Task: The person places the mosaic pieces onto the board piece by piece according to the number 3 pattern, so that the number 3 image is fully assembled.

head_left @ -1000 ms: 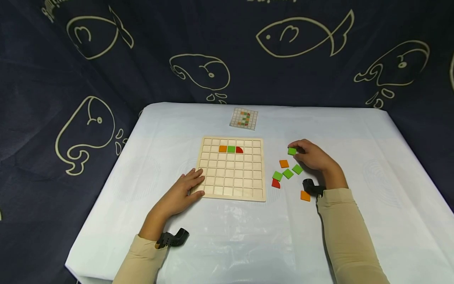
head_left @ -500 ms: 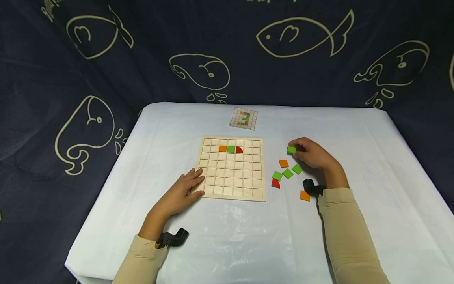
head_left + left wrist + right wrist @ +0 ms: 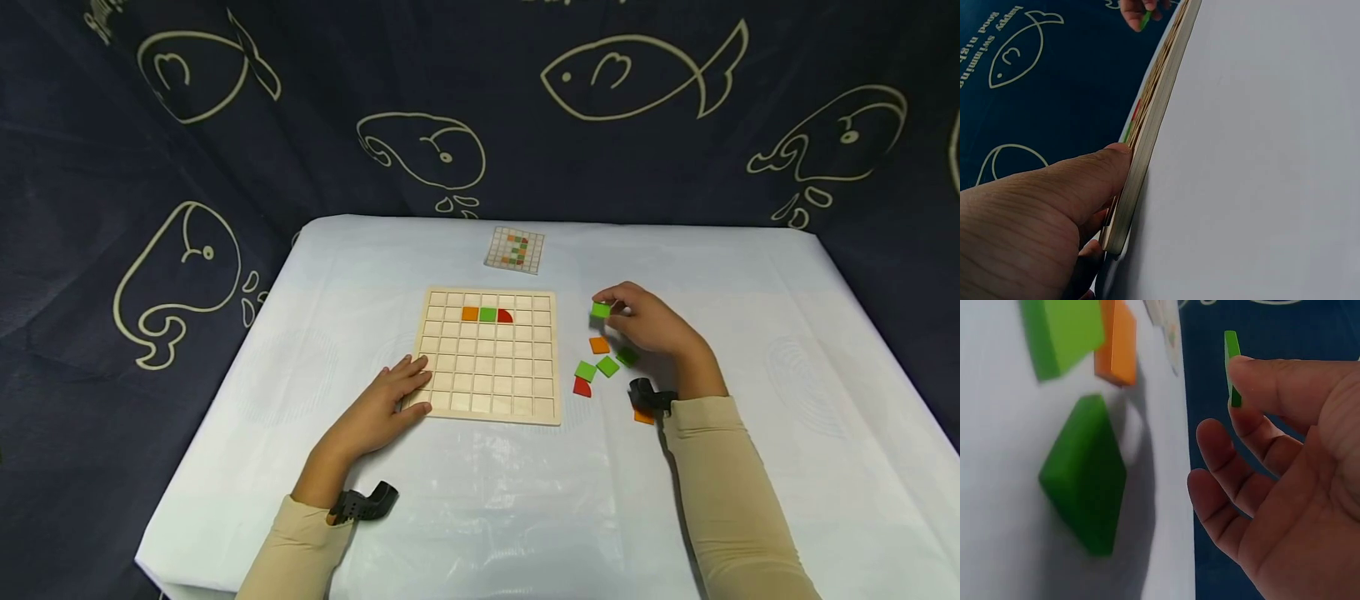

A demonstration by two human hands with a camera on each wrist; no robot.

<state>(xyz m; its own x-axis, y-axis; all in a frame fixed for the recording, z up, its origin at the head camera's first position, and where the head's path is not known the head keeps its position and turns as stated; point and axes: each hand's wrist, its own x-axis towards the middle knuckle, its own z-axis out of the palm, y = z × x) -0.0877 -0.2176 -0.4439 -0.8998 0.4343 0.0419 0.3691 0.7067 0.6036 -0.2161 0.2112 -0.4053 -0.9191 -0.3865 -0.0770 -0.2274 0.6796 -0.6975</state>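
right hand [image 3: 648,321]: pinches green square tile [image 3: 601,310]
left hand [image 3: 386,406]: relaxed on gridded board [image 3: 487,358]
wrist camera [image 3: 651,395]: half-hides orange tile [image 3: 643,417]
left wrist view only: legible "happy" lettering [image 3: 1007,22]

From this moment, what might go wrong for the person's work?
The right hand pinches only part of a green tile, which might slip out.
The right wrist camera overlaps the nearer orange tile in the head view and might nudge it; contact is unclear.
The left hand rests on the board, so a push could shift it.
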